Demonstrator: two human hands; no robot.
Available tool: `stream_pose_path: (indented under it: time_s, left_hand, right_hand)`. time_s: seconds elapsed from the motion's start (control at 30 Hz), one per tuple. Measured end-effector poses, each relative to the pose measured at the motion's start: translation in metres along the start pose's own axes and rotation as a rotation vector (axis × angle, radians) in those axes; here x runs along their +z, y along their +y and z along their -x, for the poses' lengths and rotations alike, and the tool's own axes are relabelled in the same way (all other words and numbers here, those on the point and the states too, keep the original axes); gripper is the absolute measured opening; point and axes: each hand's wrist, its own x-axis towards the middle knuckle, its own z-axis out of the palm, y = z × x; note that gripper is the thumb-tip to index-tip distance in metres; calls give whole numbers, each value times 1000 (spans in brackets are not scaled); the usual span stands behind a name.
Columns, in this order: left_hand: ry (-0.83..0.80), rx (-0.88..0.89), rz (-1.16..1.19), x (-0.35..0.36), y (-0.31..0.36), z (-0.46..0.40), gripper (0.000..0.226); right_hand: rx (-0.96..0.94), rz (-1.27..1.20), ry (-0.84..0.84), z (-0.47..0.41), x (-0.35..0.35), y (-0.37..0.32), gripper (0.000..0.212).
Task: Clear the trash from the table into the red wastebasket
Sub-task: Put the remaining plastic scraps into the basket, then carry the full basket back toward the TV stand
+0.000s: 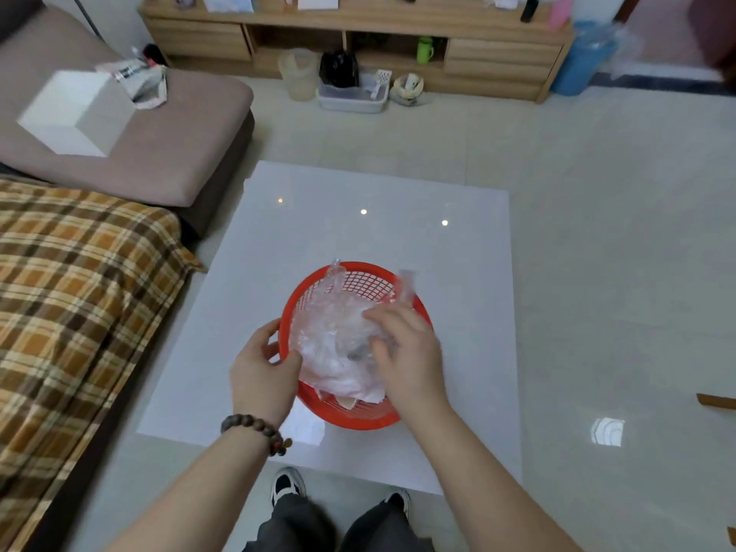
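Crinkled clear plastic wrap (338, 336) is filling the round red mesh wastebasket (358, 286) sitting on the glossy white table (358, 201); left hand (261, 372) is gripping its near-left rim, right hand (406, 352) is clutching the plastic

Red plastic mesh wastebasket (370, 418); crinkled clear plastic wrap (334, 332); glossy white table (358, 217)

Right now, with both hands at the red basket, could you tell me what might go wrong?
1. The clear plastic is bulky and pokes above the rim at the back, so it could spring out once the right hand lets go.
2. The left hand only steadies the rim of the basket; hard pushing might tip or slide it on the glossy white table.
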Motion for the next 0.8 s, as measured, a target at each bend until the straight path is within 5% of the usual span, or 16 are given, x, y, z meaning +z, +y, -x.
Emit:
stream_pose_path:
  time_s: [0.13, 0.23, 0.43, 0.57, 0.67, 0.8]
  left_hand:
    - [-31, 72, 36, -8, 12, 5, 43]
    - [-46, 102, 52, -18, 13, 4, 45]
    - [-74, 93, 95, -46, 11, -4, 44]
    - [-110, 82, 125, -61, 11, -10, 46]
    - [-153, 76, 137, -66, 11, -14, 45]
    - [-262, 91, 162, -66, 11, -15, 42]
  right_hand:
    - [31, 246, -398, 2, 38, -10, 43]
    - [29, 399, -489, 8, 51, -11, 44]
    - [6, 278, -395, 23, 42, -42, 51]
    - [21, 42, -20, 29, 9, -56, 51]
    - [286, 23, 181, 34, -10, -44, 57]
    - [708, -151, 128, 50, -16, -21, 65]
